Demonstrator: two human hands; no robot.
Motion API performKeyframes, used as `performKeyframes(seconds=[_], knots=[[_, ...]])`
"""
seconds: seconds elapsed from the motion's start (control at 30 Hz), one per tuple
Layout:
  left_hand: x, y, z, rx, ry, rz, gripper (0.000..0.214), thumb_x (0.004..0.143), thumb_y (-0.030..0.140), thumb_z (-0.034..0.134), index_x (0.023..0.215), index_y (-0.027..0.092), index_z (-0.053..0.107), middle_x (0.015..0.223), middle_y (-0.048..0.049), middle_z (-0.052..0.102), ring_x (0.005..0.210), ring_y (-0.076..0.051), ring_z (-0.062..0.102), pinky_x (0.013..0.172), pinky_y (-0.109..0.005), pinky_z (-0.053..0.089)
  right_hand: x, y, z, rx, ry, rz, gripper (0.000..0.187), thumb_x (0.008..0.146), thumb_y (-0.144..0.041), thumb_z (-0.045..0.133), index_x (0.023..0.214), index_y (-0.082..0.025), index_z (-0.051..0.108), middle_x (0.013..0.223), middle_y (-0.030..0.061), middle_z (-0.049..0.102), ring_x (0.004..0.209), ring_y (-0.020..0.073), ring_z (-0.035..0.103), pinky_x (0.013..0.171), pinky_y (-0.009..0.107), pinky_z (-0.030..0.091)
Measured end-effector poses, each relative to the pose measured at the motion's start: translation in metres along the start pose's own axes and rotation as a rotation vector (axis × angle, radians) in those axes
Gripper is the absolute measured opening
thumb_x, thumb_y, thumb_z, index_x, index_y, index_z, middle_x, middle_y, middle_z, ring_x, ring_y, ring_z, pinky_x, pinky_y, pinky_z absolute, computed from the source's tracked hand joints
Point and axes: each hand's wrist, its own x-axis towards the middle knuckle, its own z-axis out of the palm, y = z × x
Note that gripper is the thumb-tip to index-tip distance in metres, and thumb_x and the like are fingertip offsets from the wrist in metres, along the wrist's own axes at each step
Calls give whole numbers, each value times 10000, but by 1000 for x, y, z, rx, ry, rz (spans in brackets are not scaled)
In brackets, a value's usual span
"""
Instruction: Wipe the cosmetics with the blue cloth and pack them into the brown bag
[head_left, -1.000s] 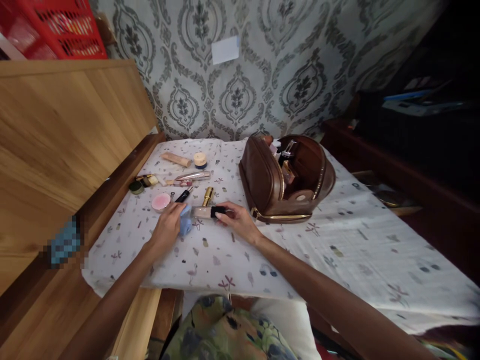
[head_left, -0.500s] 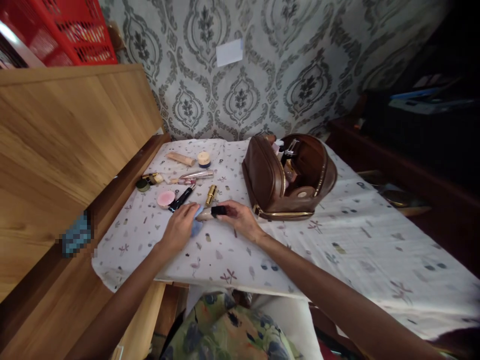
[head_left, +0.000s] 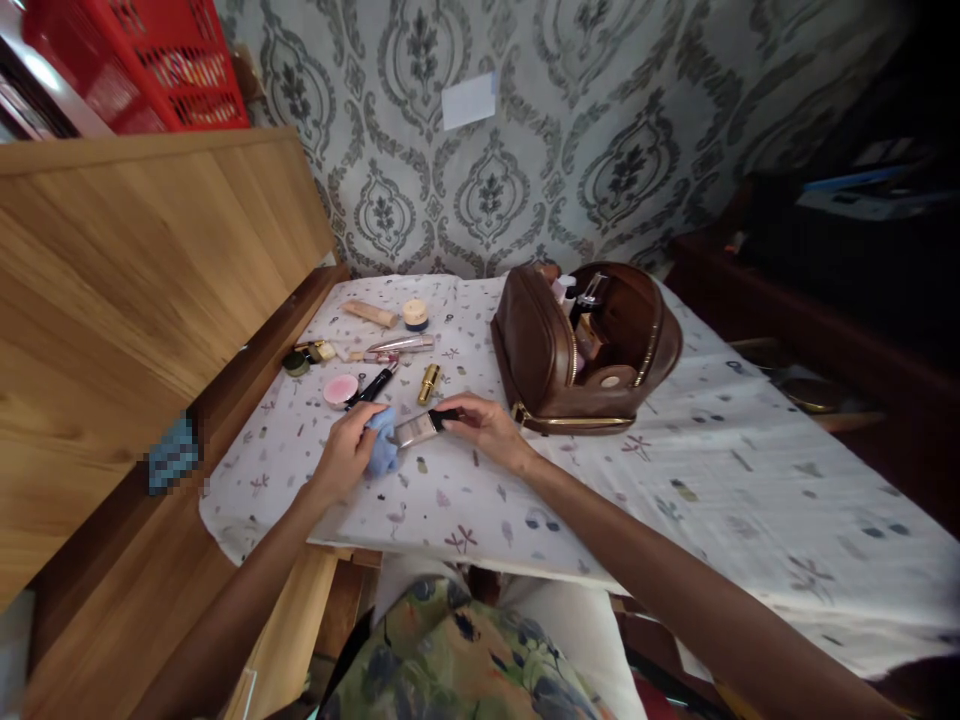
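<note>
My right hand [head_left: 481, 427] pinches the black cap end of a small beige bottle [head_left: 417, 429] held just above the printed cloth. My left hand [head_left: 346, 452] is closed on a light blue cloth [head_left: 384, 450] that presses against the bottle's other end. Behind them on the table lie a gold tube [head_left: 429, 383], a black pen-like stick [head_left: 377, 384] and a round pink compact [head_left: 340, 389].
An open brown toiletry bag [head_left: 585, 352] with several items inside stands right of my hands. More cosmetics lie at the far left of the white printed tablecloth [head_left: 675, 480]. A wooden panel [head_left: 135, 290] rises on the left, with a red crate [head_left: 150, 60] above it.
The bottle has tilted slightly and the blue cloth has shifted along it in my left hand. The view has drifted, so everything sits a little further right.
</note>
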Motion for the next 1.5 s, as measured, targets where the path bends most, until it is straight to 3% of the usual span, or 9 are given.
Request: performKeyframes(seconds=[0.1, 0.2, 0.37, 0.57, 0.73, 0.9, 1.17, 1.37, 1.5], knots=[[17, 14, 9, -38, 3, 59, 343, 911, 118, 414, 1174, 194, 620, 1147, -87, 676, 1085, -218, 631, 969, -363, 503, -1, -3, 1, 57, -52, 13, 421, 747, -402, 793, 1122, -236, 697, 1115, 66, 696, 1041, 217, 653, 964, 408, 503], [24, 24, 18, -11, -106, 116, 409, 910, 89, 369, 1222, 198, 610, 1179, -89, 662, 1109, -212, 617, 989, -364, 490, -2, -3, 2, 85, -43, 29, 516, 700, -365, 832, 1171, -248, 659, 1220, 71, 667, 1070, 225, 649, 965, 412, 506], [5, 10, 7, 41, -216, 70, 403, 929, 123, 373, 1259, 196, 593, 1205, -92, 662, 1122, -217, 616, 981, -363, 490, -2, -2, 2, 114, -21, 107, 518, 652, -364, 862, 1107, -221, 661, 1156, 77, 687, 1063, 234, 661, 1001, 434, 484], [-12, 2, -8, 53, -126, -8, 312, 956, 191, 401, 1172, 205, 626, 1120, -76, 692, 1035, -219, 646, 935, -360, 501, -2, -6, 4, 127, -48, 115, 436, 654, -437, 851, 979, -201, 682, 1030, 61, 722, 971, 219, 679, 953, 414, 505], [-6, 22, 14, 166, -185, 46, 480, 929, 343, 574, 1375, 204, 464, 1283, -123, 606, 1192, -280, 571, 999, -425, 469, -5, -8, 4, 66, -52, 98, 504, 707, -440, 813, 1125, -202, 662, 991, 52, 716, 912, 205, 670, 861, 365, 515], [-6, 15, 37, 334, -147, -39, 502, 900, 278, 601, 1371, 225, 434, 1175, -98, 617, 1101, -271, 608, 915, -415, 511, -5, -2, 6, 39, -14, 82, 545, 752, -470, 768, 1209, -196, 657, 944, 43, 697, 851, 186, 641, 765, 321, 514], [-5, 19, 34, 27, -136, -98, 436, 862, 280, 635, 1274, 231, 503, 1184, -85, 646, 1107, -265, 610, 965, -421, 475, -1, -3, 6, 159, 83, 169, 508, 702, -492, 802, 1108, -209, 682, 799, 1, 640, 675, 140, 579, 600, 266, 484], [-1, 43, 34, -248, -173, -212, 354, 872, 369, 641, 1163, 197, 537, 1035, -25, 674, 938, -191, 630, 853, -316, 482, -4, -12, 9, 339, -47, 267, 492, 627, -430, 873, 1005, -164, 707, 977, 53, 722, 822, 164, 639, 676, 256, 495], [1, 52, 37, -187, -111, -255, 277, 888, 402, 621, 1054, 202, 524, 849, 12, 635, 783, -171, 605, 729, -283, 469, -5, -15, 10, 489, -24, 304, 515, 628, -435, 879, 1036, -192, 681, 1060, 57, 732, 922, 183, 679, 821, 299, 520]])
